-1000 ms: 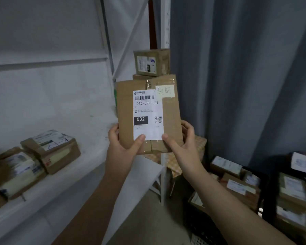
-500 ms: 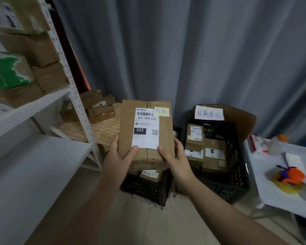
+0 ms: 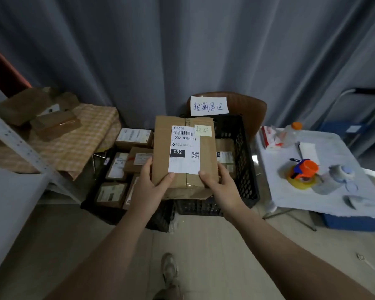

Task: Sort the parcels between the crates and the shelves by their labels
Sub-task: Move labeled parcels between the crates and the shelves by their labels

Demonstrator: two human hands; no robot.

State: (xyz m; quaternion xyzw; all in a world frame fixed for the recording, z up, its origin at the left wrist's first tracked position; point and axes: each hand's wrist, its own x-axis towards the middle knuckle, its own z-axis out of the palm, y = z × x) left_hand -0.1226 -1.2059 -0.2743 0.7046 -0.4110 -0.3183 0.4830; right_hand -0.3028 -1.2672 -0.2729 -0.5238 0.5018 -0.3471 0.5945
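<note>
Centrally, in front of two crates on the floor: parcel [image 3: 208,154] of plain brown cardboard, flat and rectangular, sealed down its middle seam with glossy clear tape, face tilted up toward the camera. On that face: white printed label [image 3: 183,161] with barcode, "032-038-E01", a black block reading "032" and a small QR code. Just beside the label's upper right corner: pale yellow sticky note [image 3: 202,130] with handwritten characters.

Gripped at its lower left corner by the left hand [image 3: 148,189], thumb across the label's bottom edge, fingers wrapped behind. Gripped at its lower right corner by the right hand [image 3: 220,187], thumb at the label's lower right corner, fingers curled out of sight behind.

Partly hidden by the parcel: lattice crate [image 3: 245,161] of black plastic, with labelled cardboard showing inside at the parcel's right edge. Above it: white paper sign [image 3: 208,106] in handwritten characters, in front of a rounded brown chair back [image 3: 250,105]. Lower left of the parcel: second crate [image 3: 160,219], also black, packed with small labelled boxes [image 3: 133,137] lying flat.

Left of frame: beige checked cloth [image 3: 78,137] bearing a loose pile of brown cartons [image 3: 54,124], crossed in front by a slanting white perforated shelf upright [image 3: 20,146].

Right of frame: white-covered table [image 3: 333,195] carrying an orange-and-blue tape dispenser [image 3: 305,168], a clear bottle [image 3: 291,133] with an orange cap, and a red-and-white packet [image 3: 268,137]. Behind everything: grey pleated curtain [image 3: 182,50].
</note>
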